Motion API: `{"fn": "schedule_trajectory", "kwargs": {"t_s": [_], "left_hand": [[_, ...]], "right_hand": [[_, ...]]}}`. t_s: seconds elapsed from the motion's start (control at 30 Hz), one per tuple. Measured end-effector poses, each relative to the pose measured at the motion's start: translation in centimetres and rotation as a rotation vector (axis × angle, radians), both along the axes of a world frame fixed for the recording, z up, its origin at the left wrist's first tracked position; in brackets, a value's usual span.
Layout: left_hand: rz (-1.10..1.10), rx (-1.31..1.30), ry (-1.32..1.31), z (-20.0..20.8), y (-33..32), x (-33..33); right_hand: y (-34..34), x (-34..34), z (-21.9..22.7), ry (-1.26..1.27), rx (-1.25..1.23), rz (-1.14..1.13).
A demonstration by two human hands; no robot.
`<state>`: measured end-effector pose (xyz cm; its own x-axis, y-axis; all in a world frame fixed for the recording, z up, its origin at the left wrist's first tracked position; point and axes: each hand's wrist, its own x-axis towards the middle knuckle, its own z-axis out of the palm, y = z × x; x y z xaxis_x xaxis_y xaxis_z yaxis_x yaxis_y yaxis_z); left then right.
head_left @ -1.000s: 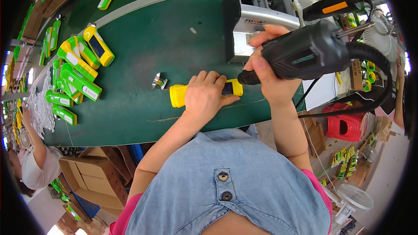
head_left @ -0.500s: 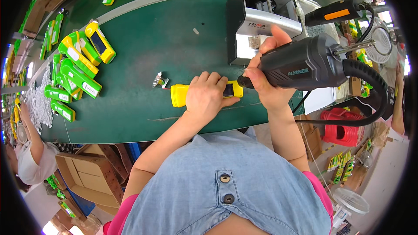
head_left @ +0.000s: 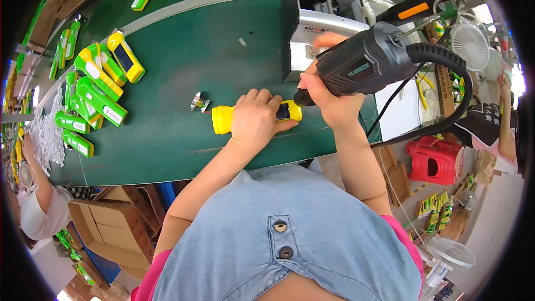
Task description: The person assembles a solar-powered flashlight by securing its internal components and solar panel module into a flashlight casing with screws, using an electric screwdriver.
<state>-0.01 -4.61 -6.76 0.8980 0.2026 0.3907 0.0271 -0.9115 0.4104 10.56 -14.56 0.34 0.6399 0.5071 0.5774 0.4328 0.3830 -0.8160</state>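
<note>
Left grip [head_left: 253, 121] holds the yellow flashlight [head_left: 222, 120] down on the surface [head_left: 184, 72]; right grip [head_left: 332, 98] clasps a black power tool [head_left: 356, 62], tip by the flashlight's end. I can't tell what's fastened; the reflector [head_left: 198, 102] lies outside, so I judge fitting it remains.

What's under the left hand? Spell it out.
A yellow casing lies under the left hand. Its wide end and dark panel show; its middle is covered and cannot be seen.
</note>
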Motion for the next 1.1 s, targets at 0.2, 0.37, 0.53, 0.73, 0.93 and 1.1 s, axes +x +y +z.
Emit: {"fn": "schedule_trajectory", "kwargs": {"t_s": [0.2,0.37,0.53,0.73,0.93,1.1], "left_hand": [[-0.010,0.016,-0.037,0.0,0.0,-0.3],[-0.007,0.021,-0.080,-0.2,0.0,-0.2],[-0.004,0.007,-0.055,0.1,-0.2,-0.2],[-0.003,0.003,-0.043,0.2,-0.1,-0.2],[-0.001,-0.005,-0.041,0.3,-0.2,-0.2],[0.005,-0.002,-0.053,0.0,-0.2,-0.3]], "right_hand": [[-2.8,1.2,6.4,-0.126,0.265,-0.176],[-2.7,4.5,6.9,-0.138,0.361,-0.151],[-1.6,5.0,5.8,-0.231,0.280,-0.273],[-1.3,5.2,5.3,-0.151,0.323,-0.187],[-1.1,4.7,5.1,-0.078,0.288,-0.163],[-1.3,4.3,5.7,0.008,0.165,-0.120]]}}
